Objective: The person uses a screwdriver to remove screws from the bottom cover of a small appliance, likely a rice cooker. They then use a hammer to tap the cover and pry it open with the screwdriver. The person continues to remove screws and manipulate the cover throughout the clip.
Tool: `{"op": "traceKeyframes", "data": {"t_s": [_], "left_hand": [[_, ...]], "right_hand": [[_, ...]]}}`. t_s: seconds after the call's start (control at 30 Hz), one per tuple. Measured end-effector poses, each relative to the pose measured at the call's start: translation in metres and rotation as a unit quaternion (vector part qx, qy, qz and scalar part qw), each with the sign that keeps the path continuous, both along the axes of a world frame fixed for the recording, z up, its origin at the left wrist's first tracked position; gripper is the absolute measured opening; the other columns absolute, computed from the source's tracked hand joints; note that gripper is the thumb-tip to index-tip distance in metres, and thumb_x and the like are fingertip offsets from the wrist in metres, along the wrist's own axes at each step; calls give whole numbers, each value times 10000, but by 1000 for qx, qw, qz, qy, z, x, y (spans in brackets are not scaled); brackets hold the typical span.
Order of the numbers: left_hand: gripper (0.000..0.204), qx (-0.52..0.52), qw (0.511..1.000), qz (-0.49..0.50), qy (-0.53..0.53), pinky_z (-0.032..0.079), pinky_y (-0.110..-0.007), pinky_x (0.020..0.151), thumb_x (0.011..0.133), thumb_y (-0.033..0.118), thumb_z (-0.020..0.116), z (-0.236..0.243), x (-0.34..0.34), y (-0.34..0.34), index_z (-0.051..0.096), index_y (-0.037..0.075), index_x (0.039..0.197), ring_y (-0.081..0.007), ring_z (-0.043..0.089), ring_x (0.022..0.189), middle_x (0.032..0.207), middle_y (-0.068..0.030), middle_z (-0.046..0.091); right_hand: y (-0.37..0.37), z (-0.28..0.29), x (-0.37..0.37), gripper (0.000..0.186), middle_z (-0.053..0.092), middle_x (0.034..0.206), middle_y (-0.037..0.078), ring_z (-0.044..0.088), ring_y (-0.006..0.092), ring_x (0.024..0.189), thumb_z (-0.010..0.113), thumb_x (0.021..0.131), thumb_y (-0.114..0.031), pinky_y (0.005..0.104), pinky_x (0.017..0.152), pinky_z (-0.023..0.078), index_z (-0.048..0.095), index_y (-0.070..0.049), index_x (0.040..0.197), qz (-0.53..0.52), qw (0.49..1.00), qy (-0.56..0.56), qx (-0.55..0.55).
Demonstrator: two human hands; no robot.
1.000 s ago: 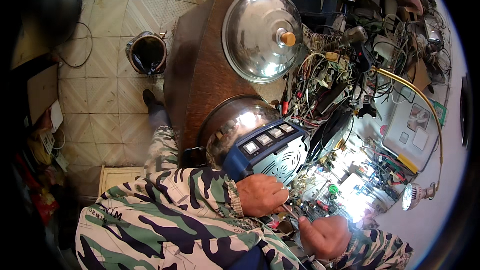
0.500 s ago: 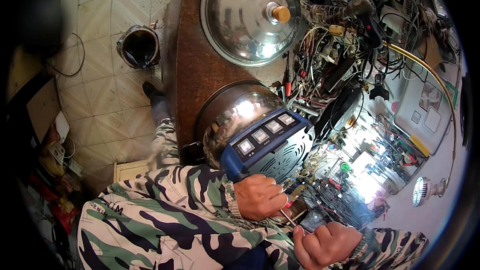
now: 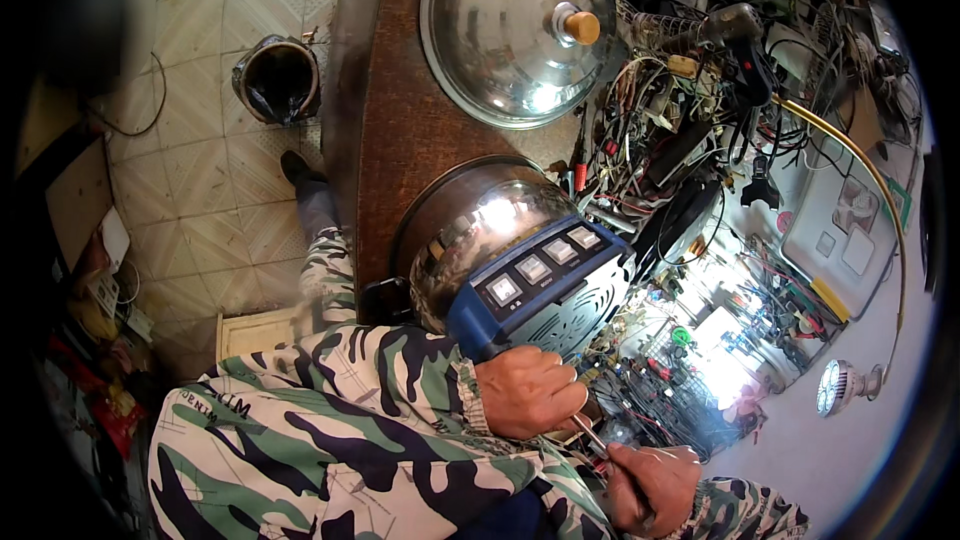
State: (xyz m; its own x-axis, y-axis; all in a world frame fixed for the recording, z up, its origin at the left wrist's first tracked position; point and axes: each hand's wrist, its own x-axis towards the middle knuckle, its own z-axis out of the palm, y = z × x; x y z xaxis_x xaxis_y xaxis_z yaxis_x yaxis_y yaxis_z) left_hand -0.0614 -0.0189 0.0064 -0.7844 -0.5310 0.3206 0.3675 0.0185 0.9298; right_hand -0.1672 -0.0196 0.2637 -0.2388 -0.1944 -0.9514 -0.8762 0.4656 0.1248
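Observation:
My left hand (image 3: 528, 390) is closed around a thin metal rod (image 3: 588, 430), just below a steel appliance (image 3: 450, 290) tilted on its side, with a blue panel (image 3: 535, 265) of four square buttons and a white slotted face (image 3: 595, 310). My right hand (image 3: 652, 485) grips the lower end of the same rod, whose tip is hidden near my left hand. Above the appliance, a round steel lid (image 3: 500, 30) with a wooden knob lies on the brown wooden top (image 3: 405, 110).
Tangled wires and tools (image 3: 680, 120) crowd the right side, with small parts (image 3: 720, 350) under bright light. A gooseneck lamp (image 3: 835, 385) and a grey plastic case (image 3: 840, 240) are at right. A bucket (image 3: 275, 80) stands on the tiled floor (image 3: 180, 190) at left.
Since half a second ago my right hand has shifted left and turned on the rod. My left hand still holds it. The whole view has shifted since the earliest frame.

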Motion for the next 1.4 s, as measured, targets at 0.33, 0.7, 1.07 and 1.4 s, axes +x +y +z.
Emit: {"op": "traceKeyframes", "data": {"t_s": [0.33,0.7,1.07,1.4], "left_hand": [[313,-12,1000,1,-15,415,-352,564,892,349,725,2,-3,-7,527,116,820,-206,550,638,714,-26,480],[374,-12,1000,17,-7,422,-349,548,765,349,801,1,-2,-4,521,101,769,-216,544,633,704,-33,481],[369,-1,1000,30,2,401,-347,547,768,348,796,0,-2,-7,513,111,759,-207,535,625,697,-27,464],[387,-5,999,40,14,393,-338,537,773,362,797,-3,-2,-2,496,122,738,-189,535,621,689,-14,467]], "right_hand": [[3,0,11,266,764,1018,167,728,352,867,721,885,-85,441,791,576,768,-59,1145,-98,977,74,-175],[7,-2,22,194,750,942,166,721,337,816,712,912,-67,420,752,574,757,-7,1091,-85,968,96,-218],[8,-3,21,226,741,937,186,716,340,817,715,912,-60,428,740,563,750,11,1123,-139,960,99,-223],[15,-3,13,110,712,805,112,691,292,692,664,919,-171,436,601,531,731,-89,890,63,997,29,-44]]}}
